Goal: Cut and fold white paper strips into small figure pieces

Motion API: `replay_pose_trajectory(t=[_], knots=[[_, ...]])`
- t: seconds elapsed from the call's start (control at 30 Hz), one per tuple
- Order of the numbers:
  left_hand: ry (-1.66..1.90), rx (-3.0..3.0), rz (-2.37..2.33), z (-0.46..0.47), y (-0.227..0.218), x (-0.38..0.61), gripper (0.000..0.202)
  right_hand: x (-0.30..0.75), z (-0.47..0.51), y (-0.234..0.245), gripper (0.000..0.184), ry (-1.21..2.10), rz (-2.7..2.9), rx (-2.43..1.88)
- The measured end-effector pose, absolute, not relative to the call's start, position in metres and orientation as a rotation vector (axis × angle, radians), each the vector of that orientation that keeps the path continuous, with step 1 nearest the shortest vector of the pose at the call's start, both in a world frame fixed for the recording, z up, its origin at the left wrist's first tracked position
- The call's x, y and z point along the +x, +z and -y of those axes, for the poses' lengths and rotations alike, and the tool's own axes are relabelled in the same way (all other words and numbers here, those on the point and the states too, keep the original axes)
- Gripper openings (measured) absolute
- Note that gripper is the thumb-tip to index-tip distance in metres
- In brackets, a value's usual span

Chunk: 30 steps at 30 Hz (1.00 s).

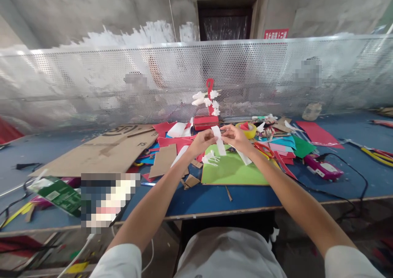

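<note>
My left hand [202, 142] and my right hand [237, 139] meet above the table, both closed at the fingertips around a white paper strip [219, 143]. The strip hangs between them with its lower end free. Beneath them lies a light green sheet [236, 173], bearing a small white cut-out figure [211, 158] with thin legs. Another white strip [246, 159] shows partly behind my right forearm. Just beyond the hands stands a red box-like piece [205, 123], with white flowers [208, 102] on a red upright behind it.
Flat cardboard [104, 149] covers the left side. A yellow tape roll [250, 131], red-handled scissors [263, 149] and coloured scraps crowd the right. Farther right are a purple corded device [324, 167] and yellow-red pliers [376, 153]. A perforated metal screen [101, 89] borders the back.
</note>
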<state>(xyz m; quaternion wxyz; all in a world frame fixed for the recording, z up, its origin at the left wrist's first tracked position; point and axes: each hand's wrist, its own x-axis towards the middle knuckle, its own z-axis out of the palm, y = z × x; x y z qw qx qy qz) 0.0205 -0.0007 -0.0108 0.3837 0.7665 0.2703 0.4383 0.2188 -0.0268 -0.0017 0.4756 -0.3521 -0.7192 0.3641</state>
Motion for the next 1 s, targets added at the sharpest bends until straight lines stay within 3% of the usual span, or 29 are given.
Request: replay_pose_trajectory(t=[0.43, 0.73, 1.0], knots=[[1.106, 1.97, -0.687, 0.0058, -0.0078, 0.0202, 0.027, 0.2137, 0.03, -0.0042, 0.037, 0.929, 1.719, -0.801], [1.107, 2.007, -0.634, 0.0048, -0.0096, 0.0191, 0.026, 0.21, 0.0306, -0.0072, 0.06, 1.005, 1.625, -0.745], [1.028, 2.073, -0.592, 0.0011, -0.0119, 0.0171, 0.023, 0.2109, 0.0274, -0.0086, 0.062, 1.008, 1.585, -0.71]])
